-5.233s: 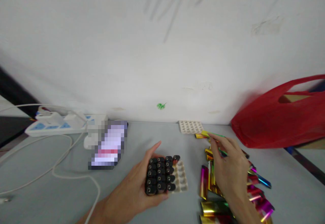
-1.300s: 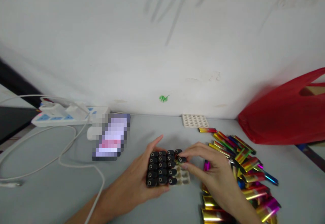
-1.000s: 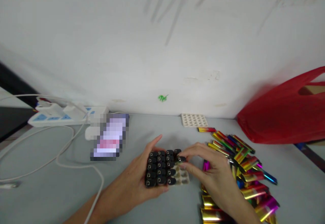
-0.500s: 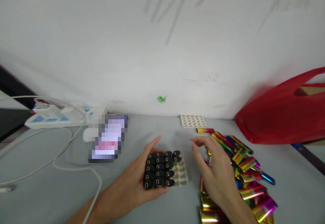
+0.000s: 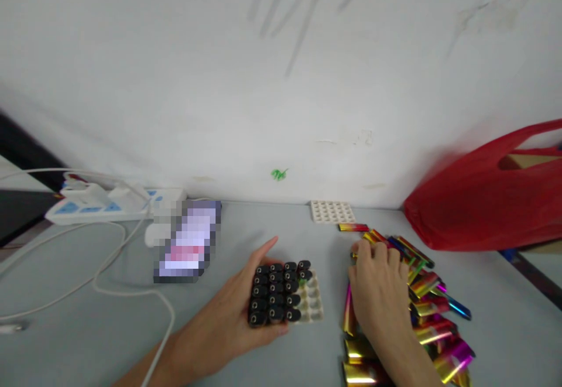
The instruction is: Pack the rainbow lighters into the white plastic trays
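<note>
My left hand (image 5: pixel 237 311) grips a pale tray (image 5: pixel 317 308) with a grid of sockets, thumb along its far side and fingers under the near side. Several black-topped pieces (image 5: pixel 276 287), each with a small round hole and looking like lighters, stand upright in the tray's left part; sockets on the right are bare. My right hand (image 5: pixel 381 284) is over a heap of shiny metallic-coloured lighter-like pieces (image 5: pixel 439 334), its fingers curled down into the heap's left side. The fingertips are hidden, so whatever they hold does not show.
A second white socketed tray (image 5: pixel 332 211) lies by the wall, with a single red-gold piece (image 5: pixel 353 228) beside it. On the left are a phone (image 5: pixel 188 240), a power strip (image 5: pixel 100 202) and loose white cables (image 5: pixel 127 290). A red bag (image 5: pixel 474 199) stands at the right.
My right hand has moved from beside the tray, thumb and finger apart, rightwards onto the heap, and its fingers have curled down. My left hand and the tray stay where they were.
</note>
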The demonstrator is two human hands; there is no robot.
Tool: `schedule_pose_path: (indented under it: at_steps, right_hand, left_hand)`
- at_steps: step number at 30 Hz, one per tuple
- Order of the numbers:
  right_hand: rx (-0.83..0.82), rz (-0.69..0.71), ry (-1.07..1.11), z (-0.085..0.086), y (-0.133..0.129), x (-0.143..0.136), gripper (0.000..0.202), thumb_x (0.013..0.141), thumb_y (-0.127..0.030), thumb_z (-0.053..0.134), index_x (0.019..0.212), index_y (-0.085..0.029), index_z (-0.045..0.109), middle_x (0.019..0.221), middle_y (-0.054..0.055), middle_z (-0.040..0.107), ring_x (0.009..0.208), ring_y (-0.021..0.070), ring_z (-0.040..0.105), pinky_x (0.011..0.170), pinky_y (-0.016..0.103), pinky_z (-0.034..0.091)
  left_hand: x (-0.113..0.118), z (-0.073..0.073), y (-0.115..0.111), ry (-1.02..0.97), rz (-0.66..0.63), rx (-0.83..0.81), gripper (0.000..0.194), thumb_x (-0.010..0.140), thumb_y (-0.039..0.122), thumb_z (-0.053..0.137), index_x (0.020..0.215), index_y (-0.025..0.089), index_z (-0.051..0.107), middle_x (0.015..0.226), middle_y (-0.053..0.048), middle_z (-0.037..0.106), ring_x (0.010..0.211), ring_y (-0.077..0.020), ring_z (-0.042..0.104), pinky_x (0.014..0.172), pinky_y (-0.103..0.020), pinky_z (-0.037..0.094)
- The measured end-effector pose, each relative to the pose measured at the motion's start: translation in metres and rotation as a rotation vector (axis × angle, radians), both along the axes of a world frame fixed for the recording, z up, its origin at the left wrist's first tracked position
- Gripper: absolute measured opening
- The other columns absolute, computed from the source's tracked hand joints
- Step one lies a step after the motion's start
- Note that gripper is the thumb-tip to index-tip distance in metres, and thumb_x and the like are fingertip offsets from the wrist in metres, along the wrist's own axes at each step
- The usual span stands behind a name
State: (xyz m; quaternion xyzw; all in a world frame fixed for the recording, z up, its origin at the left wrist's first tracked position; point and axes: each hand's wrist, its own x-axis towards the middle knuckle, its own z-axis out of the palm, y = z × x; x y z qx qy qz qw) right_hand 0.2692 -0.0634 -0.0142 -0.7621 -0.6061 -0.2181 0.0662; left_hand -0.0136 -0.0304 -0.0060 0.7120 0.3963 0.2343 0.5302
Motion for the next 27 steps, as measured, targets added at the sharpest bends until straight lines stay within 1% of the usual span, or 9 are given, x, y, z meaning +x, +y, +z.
schedule_pose_path:
  at_steps: [4,7,10,13,17,19,22,25,27]
  right_hand:
    - [0.023,0.118,0.097,-0.003,0.003,-0.002,0.028,0.102,-0.006,0.052,0.114,-0.021,0.073,0.106,0.018,0.072,0.103,0.0403,0.059,0.085,0.051,0.04]
    - [0.117,0.255,0.304,0.001,0.006,-0.007,0.031,0.106,-0.011,0.049,0.123,-0.023,0.072,0.113,0.015,0.072,0.109,0.0377,0.061,0.09,0.051,0.043]
    - [0.207,0.357,0.656,0.011,0.005,-0.014,0.023,0.109,-0.023,0.056,0.124,-0.025,0.073,0.115,0.012,0.07,0.102,0.0319,0.065,0.091,0.046,0.048]
    - [0.226,0.332,1.066,0.021,0.003,-0.019,0.013,0.105,-0.037,0.071,0.11,-0.027,0.076,0.105,0.008,0.073,0.092,0.0279,0.066,0.087,0.041,0.05]
    - [0.235,0.254,1.653,0.025,0.004,-0.019,0.03,0.093,-0.05,0.086,0.095,-0.024,0.073,0.085,0.005,0.076,0.079,0.0243,0.068,0.078,0.036,0.052]
    - [0.203,0.209,1.929,0.027,0.005,-0.018,0.034,0.088,-0.051,0.091,0.093,-0.022,0.072,0.077,0.003,0.075,0.073,0.0217,0.068,0.074,0.033,0.053]
    - [0.069,0.183,2.282,0.034,0.006,-0.019,0.037,0.085,-0.043,0.094,0.107,-0.019,0.077,0.082,0.003,0.075,0.073,0.0174,0.067,0.072,0.028,0.055]
    - [-0.106,0.231,2.466,0.044,0.004,-0.022,0.041,0.085,-0.034,0.093,0.119,-0.016,0.08,0.09,0.005,0.076,0.076,0.0142,0.066,0.074,0.025,0.055]
    - [-0.197,0.281,2.542,0.048,0.001,-0.024,0.034,0.084,-0.03,0.09,0.114,-0.017,0.081,0.09,0.004,0.075,0.075,0.0137,0.065,0.074,0.024,0.055]
  left_hand:
    - [0.0,-0.001,-0.001,0.012,0.003,0.005,0.115,0.086,0.026,0.09,0.174,0.04,0.018,0.155,-0.009,0.06,0.133,-0.0331,0.069,0.125,-0.056,0.048]
    - [0.001,0.0,-0.001,0.024,0.007,0.009,0.116,0.086,0.026,0.091,0.174,0.041,0.017,0.156,-0.009,0.059,0.133,-0.0332,0.069,0.124,-0.055,0.049]
    - [0.001,0.001,-0.001,0.011,0.003,0.003,0.116,0.085,0.024,0.091,0.173,0.041,0.017,0.155,-0.009,0.06,0.132,-0.0322,0.069,0.125,-0.054,0.049]
    - [0.001,0.002,0.0,0.003,0.0,-0.005,0.116,0.085,0.025,0.091,0.173,0.042,0.018,0.154,-0.008,0.06,0.133,-0.0319,0.069,0.126,-0.055,0.047]
    - [0.001,0.001,0.0,0.0,-0.004,-0.009,0.115,0.086,0.026,0.09,0.173,0.042,0.018,0.155,-0.009,0.059,0.136,-0.0329,0.067,0.127,-0.056,0.045]
    - [0.001,0.0,-0.001,0.001,0.001,-0.01,0.115,0.086,0.025,0.09,0.174,0.042,0.018,0.155,-0.008,0.059,0.136,-0.033,0.067,0.127,-0.055,0.045]
    - [0.001,0.0,-0.002,0.007,0.003,-0.021,0.116,0.086,0.026,0.09,0.174,0.042,0.016,0.156,-0.009,0.059,0.136,-0.0332,0.067,0.126,-0.055,0.046]
    - [0.0,0.0,-0.002,0.008,-0.002,-0.012,0.115,0.086,0.027,0.09,0.174,0.042,0.016,0.155,-0.009,0.058,0.135,-0.0332,0.067,0.126,-0.055,0.045]
    - [0.0,0.001,-0.001,0.007,0.001,-0.006,0.115,0.086,0.026,0.09,0.174,0.041,0.017,0.154,-0.009,0.059,0.135,-0.0332,0.067,0.127,-0.055,0.045]
